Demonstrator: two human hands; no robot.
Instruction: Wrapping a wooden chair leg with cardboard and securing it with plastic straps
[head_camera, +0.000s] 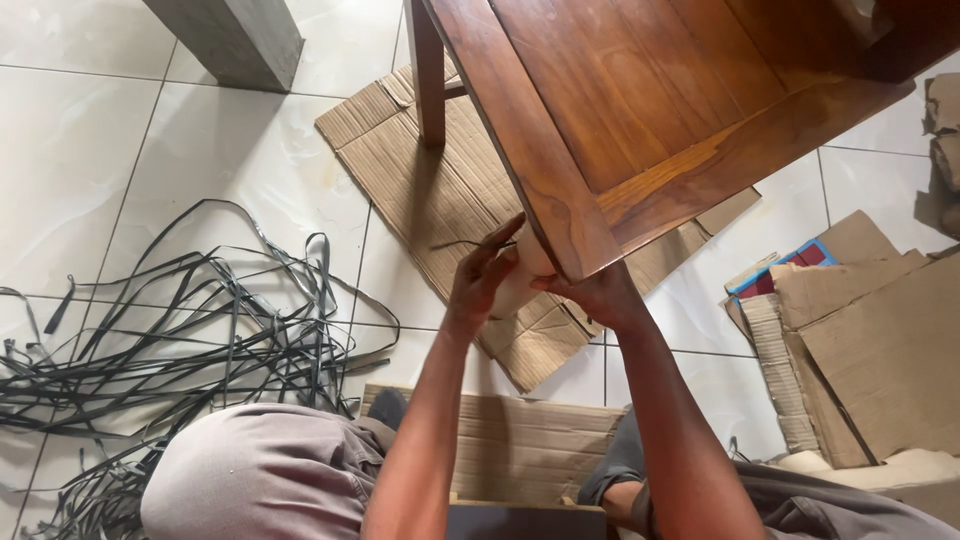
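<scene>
Behind hands (545, 285), table leg (520, 285) (half-hidden)

Reddish-brown grained table (640, 110), tan ribbed cardboard (440, 190), dark grey straps (190, 320), white tiled floor (70, 160).

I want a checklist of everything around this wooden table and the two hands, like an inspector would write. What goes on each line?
Surface: pale tiled floor with flattened cardboard under the wooden table.
Job's things: a pale wrapped piece at the table's near corner, held between both hands.
Clutter: a tangle of dark packing straps on the left; torn cardboard pieces on the right.
Grippers: left hand cups the wrapped piece from the left; right hand presses at the corner from below.
Cables: nothing seen; only the straps.
Surroundings: a grey post at top left; the person's knees in grey trousers at the bottom.
</scene>
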